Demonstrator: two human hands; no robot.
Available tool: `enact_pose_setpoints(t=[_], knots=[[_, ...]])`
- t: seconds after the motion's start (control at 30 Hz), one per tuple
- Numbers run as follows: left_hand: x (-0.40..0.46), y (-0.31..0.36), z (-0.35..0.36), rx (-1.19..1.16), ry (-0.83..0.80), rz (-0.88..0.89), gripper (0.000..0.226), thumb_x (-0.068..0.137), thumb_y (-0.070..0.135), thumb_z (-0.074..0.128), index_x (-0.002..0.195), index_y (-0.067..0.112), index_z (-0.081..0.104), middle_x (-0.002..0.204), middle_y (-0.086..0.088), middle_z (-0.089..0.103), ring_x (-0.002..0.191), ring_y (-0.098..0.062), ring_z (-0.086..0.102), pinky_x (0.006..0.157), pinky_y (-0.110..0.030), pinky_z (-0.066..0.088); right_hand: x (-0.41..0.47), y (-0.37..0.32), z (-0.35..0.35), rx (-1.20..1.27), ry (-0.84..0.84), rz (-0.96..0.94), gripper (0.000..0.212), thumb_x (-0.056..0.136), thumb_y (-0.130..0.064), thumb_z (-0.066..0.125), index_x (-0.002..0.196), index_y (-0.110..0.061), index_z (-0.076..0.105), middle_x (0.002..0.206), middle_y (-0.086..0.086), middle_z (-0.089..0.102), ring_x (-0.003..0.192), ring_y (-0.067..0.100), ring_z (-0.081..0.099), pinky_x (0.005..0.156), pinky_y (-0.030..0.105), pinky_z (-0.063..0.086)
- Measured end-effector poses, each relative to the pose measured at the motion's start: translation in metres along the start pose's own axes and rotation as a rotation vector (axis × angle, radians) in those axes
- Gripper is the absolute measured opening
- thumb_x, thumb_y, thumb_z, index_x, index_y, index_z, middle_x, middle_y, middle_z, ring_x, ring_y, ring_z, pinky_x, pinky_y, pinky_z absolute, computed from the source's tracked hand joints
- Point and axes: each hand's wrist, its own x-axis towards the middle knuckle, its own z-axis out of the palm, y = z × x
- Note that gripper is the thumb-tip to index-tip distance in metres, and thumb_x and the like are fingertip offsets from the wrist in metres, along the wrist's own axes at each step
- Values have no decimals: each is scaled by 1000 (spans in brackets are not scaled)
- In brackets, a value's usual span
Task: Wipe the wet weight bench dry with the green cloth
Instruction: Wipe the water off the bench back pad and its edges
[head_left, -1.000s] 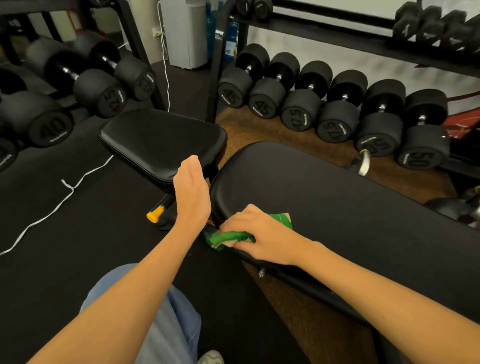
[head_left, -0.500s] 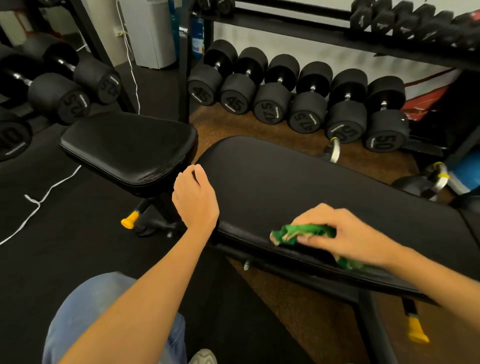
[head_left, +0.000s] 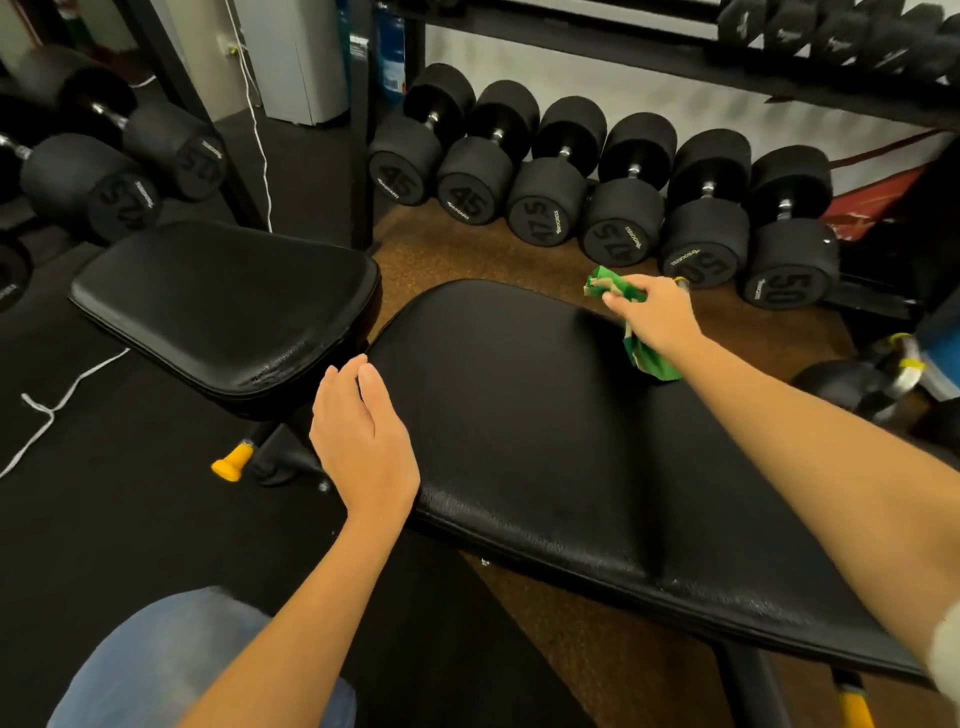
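At the far left of the frame two big black dumbbells (head_left: 109, 171) lie on a dark rack, and a white cord (head_left: 62, 400) trails across the black floor below them. Just right of these sits the seat pad (head_left: 228, 312) of the weight bench, black and slightly tilted, with a yellow-tipped knob (head_left: 231, 464) showing under its near edge. In the lower left a knee in blue jeans (head_left: 156, 660) pokes into view.

The left hand (head_left: 363, 441) rests at the near left corner of the long back pad (head_left: 571, 441), fingers straight and relaxed, the grip apart and holding nothing; its fingertips reach the gap between the two pads.

The back pad runs from the middle of the frame down toward the lower right, its black surface shiny, with fine speckles along the near edge. Behind it, in the upper middle, a row of six dumbbells (head_left: 602, 192) marked 45, 47.5 and 50 stands on the brown floor under a black rack.

Right of centre the right hand (head_left: 654, 317) is at the far edge of the back pad, its grip clamped on the green cloth (head_left: 644, 353). The cloth is bunched in the fingers; one end sticks out above the thumb and the other hangs below the palm onto the pad
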Motion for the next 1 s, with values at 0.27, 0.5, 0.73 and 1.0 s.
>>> enact_pose_setpoints(t=[0.27,0.5,0.73,1.0], knots=[[1,-3,2,25,-5,-10,58,96,51,17,115,17,60,112,-5,63,123,-24,50,102,-51,36,-9,-31,53,-67,-13,-59,29,93,-29,58,116,-14,68,98,7,55,108,32,42,83,34,30],[0,-1,0,39,5,-24,53,97,48,18,103,17,60,107,-5,63,121,-27,51,100,-53,36,-89,-81,56,83,-246,-463,16,89,-25,66,104,-25,72,84,-16,56,81,-5,43,83,12,29],[-2,5,-2,59,26,-6,39,101,39,25,75,16,43,81,2,52,95,-21,54,92,-53,40,-157,-82,43,153,-469,-557,20,88,-30,67,108,-31,70,96,-19,59,89,1,45,83,18,35],[1,2,-2,134,-33,-16,52,97,49,18,93,14,55,117,-8,60,127,-27,45,104,-56,31,-201,-65,11,119,-679,-542,23,88,-32,67,112,-33,69,102,-15,61,92,5,44,79,23,38]])
